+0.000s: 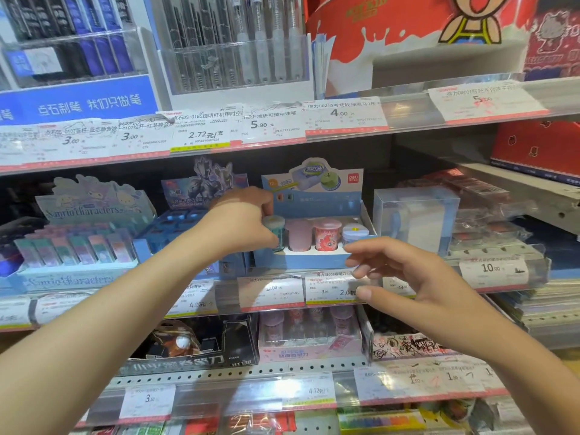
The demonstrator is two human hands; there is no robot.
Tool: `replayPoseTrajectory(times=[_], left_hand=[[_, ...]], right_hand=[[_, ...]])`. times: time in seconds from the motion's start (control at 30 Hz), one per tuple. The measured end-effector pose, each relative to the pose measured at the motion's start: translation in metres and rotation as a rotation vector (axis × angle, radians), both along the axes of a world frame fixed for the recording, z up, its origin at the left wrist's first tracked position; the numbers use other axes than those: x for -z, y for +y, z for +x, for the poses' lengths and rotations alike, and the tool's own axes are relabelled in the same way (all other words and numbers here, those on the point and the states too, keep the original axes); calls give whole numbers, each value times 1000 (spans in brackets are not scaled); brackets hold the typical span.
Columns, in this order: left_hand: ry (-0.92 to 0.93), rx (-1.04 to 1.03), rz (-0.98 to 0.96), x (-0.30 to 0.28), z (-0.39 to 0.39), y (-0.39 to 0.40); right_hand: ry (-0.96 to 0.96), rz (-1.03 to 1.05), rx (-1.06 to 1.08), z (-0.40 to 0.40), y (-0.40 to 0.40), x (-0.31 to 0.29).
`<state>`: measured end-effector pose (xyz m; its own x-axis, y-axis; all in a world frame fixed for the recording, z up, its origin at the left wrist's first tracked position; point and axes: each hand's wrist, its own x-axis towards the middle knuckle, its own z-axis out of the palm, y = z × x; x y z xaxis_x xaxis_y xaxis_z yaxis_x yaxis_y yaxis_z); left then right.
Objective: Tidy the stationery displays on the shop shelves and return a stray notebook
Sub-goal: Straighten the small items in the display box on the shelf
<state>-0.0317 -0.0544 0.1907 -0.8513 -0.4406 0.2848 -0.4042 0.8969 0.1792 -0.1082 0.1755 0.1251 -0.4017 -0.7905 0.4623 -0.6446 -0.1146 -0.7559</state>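
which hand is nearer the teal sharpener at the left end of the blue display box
Left. The left hand is touching the teal sharpener, fingers around its left side. The right hand hovers open off to the right, by the box's front right corner.

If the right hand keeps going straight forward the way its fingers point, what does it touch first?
Most likely the front wall of the blue display box, near its right corner, below the white-lidded sharpener. The right hand looks close to it, though depth is unclear.

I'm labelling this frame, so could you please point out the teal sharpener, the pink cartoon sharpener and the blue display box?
teal sharpener (273,221): head view, lid.
pink cartoon sharpener (326,236): head view, printed side.
blue display box (301,261): head view, front wall.
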Motion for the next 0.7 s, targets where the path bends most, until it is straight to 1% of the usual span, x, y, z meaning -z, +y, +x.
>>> replayPoseTrajectory(times=[0.23,0.4,0.5,0.7], left_hand=[[-91,-49,-95,-6,-7,3],[-111,-62,-223,0,-11,7],[-169,-54,-288,-2,-13,10],[-224,14,-295,-3,-16,1]], right_hand=[[16,-6,22,-4,-1,-6],[41,-12,35,-4,-1,-11],[63,-15,42,-4,-3,-14],[93,-42,32,-8,-5,-21]])
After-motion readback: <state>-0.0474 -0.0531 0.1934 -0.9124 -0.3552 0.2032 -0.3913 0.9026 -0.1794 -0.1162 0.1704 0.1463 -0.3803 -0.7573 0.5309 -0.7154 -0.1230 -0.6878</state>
